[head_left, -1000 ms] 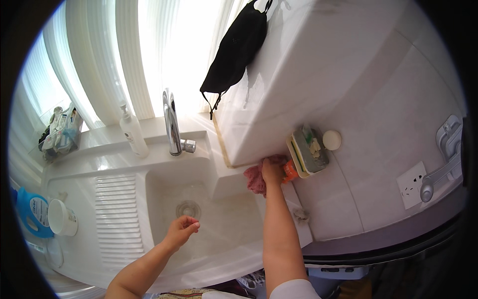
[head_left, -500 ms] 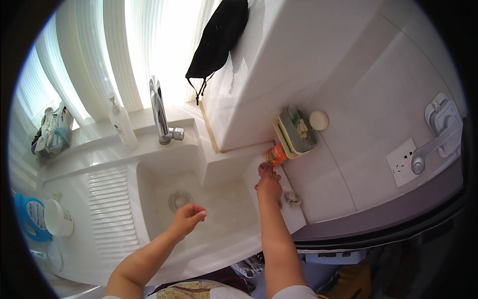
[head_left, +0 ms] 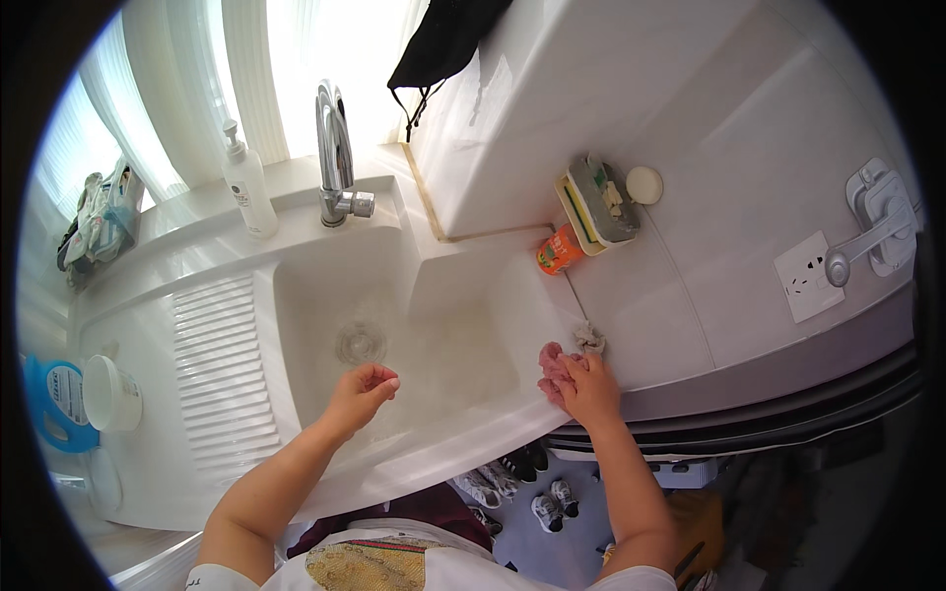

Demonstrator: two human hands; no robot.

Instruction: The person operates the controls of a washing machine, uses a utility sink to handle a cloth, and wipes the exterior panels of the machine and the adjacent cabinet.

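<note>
My right hand (head_left: pixel 591 392) grips a crumpled pink cloth (head_left: pixel 554 374) at the right front corner of the white sink (head_left: pixel 434 445). Right behind that hand, a small crumpled grey rag (head_left: pixel 589 337) lies on the ledge. My left hand (head_left: pixel 361 396) hovers over the basin with its fingers loosely curled, slightly apart from the thumb, and nothing visible in them. Cloudy water seems to lie in the basin, with the round drain (head_left: pixel 361 343) just beyond my left hand.
A chrome faucet (head_left: pixel 335 158) and white pump bottle (head_left: pixel 248 187) stand at the back. The ribbed washboard (head_left: pixel 217 374), white tub (head_left: pixel 111 394) and blue bottle (head_left: pixel 57 404) are left. At right are an orange container (head_left: pixel 559 250), soap-and-sponge holder (head_left: pixel 601 202) and round white lid (head_left: pixel 644 185).
My right hand has moved from beside the orange container toward me, to the sink's front right corner, with the pink cloth in it. My left hand stays over the basin. The view has shifted.
</note>
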